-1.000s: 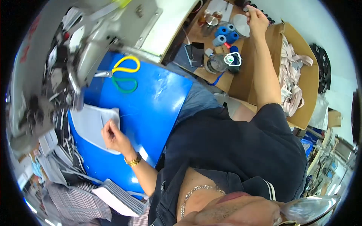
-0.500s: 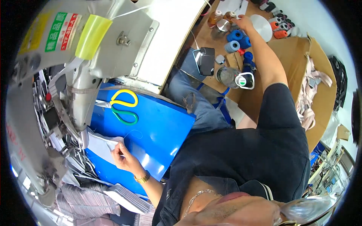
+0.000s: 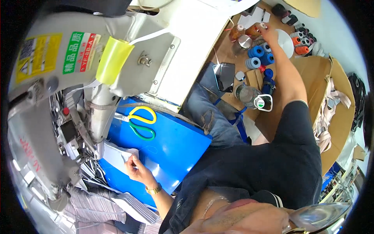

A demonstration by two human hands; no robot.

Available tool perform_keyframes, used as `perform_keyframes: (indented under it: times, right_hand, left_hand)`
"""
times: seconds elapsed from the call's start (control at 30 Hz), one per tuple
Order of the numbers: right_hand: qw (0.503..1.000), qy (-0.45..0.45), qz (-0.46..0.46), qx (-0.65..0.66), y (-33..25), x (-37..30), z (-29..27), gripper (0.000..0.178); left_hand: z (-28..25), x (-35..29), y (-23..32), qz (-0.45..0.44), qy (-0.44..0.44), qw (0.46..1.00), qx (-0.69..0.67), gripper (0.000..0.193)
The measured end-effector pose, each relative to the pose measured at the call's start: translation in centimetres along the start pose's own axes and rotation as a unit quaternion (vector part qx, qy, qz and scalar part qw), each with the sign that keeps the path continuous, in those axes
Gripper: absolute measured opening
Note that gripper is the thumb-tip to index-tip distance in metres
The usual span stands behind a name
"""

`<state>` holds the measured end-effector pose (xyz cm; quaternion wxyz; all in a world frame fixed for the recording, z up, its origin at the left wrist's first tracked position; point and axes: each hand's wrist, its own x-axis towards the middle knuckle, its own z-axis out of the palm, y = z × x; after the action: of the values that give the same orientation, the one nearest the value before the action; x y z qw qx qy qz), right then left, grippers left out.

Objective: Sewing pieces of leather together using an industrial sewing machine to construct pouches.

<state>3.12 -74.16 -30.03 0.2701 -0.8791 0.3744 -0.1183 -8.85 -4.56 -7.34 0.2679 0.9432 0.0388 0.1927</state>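
One flat pale-grey fabric piece (image 3: pixel 115 156) sits pinched, seemingly for steadiness, in left-hand fingers (image 3: pixel 131 167); right-hand fingers' (image 3: pixel 266 31) grip is unclear.

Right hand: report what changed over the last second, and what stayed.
The right hand has moved left, from past the white disc to the right amber bottle; it is now at the pale cap, though whether it grips is unclear. The whole view has shifted too. The left hand stays at the pale fabric, and the scissors remain on the blue table.
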Motion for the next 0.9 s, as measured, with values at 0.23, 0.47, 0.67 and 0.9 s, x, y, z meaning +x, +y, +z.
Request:
perform_keyframes:
  times: [0.23, 0.47, 0.67, 0.9]
  right_hand:
    - [0.957, -0.020, -0.283, -0.069, -8.5, -2.2, -14.2, 0.043]
    - [0.925, -0.119, -0.340, 0.119, -21.4, -13.9, -22.9, 0.035]
    - [0.896, -0.090, -0.425, 0.094, -29.5, -17.5, -19.4, 0.043]
    - [0.883, -0.054, -0.434, 0.170, -34.3, -19.1, -12.6, 0.043]
  left_hand:
    - [2.9, 0.1, -1.6, 0.048, 0.049, 0.996, -0.062, 0.013]
    - [4.0, 0.5, -1.1, 0.101, 0.071, 0.988, -0.089, 0.009]
    - [4.8, 0.8, -1.4, 0.080, 0.051, 0.988, -0.121, 0.012]
    - [4.5, 1.0, -1.1, 0.107, 0.076, 0.982, -0.136, 0.009]
